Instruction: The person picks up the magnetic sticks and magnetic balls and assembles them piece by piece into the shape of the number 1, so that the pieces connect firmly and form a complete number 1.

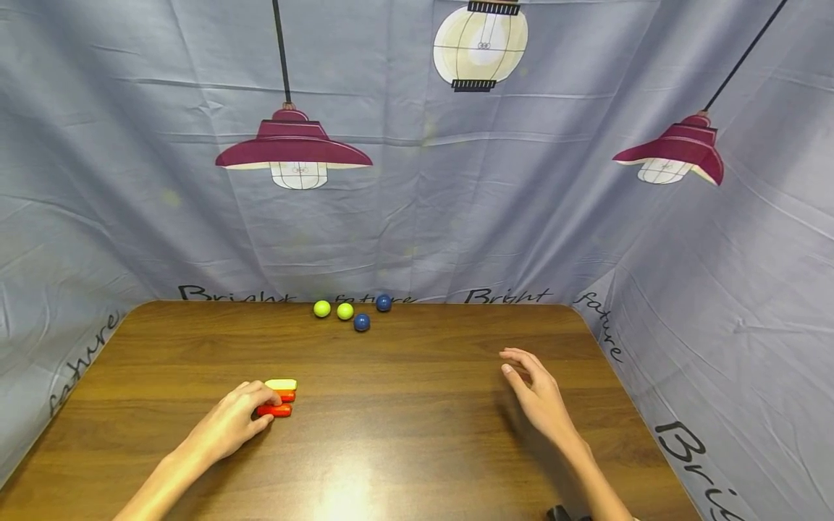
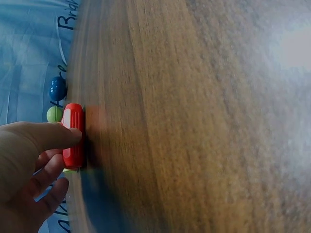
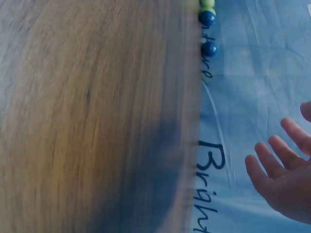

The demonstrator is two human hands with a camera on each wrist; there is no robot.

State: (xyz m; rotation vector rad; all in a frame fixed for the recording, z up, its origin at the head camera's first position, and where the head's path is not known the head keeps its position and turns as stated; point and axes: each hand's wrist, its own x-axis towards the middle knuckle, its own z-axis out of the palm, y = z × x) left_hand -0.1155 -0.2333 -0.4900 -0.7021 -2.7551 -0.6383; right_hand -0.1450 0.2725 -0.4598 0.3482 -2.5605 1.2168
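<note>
Near the table's left side, my left hand (image 1: 237, 416) pinches a short red ridged stick (image 1: 276, 410), thumb against its near side and fingertips over the top. In the left wrist view the thumb lies on this red stick (image 2: 74, 155). A second red stick (image 1: 288, 396) lies just behind it, partly covered by the fingers. Behind that is a yellow stick (image 1: 281, 384), side by side with the red ones. My right hand (image 1: 537, 394) hovers over the right part of the table with fingers loosely extended, holding nothing; the right wrist view shows its fingers (image 3: 272, 162) spread apart.
At the table's back edge sit two lime-green balls (image 1: 322, 309) and two dark blue balls (image 1: 361, 322). A grey-blue curtain (image 1: 404, 181) with printed lamps hangs behind and beside the wooden table (image 1: 417, 405). A black object (image 1: 559, 513) shows by the right forearm.
</note>
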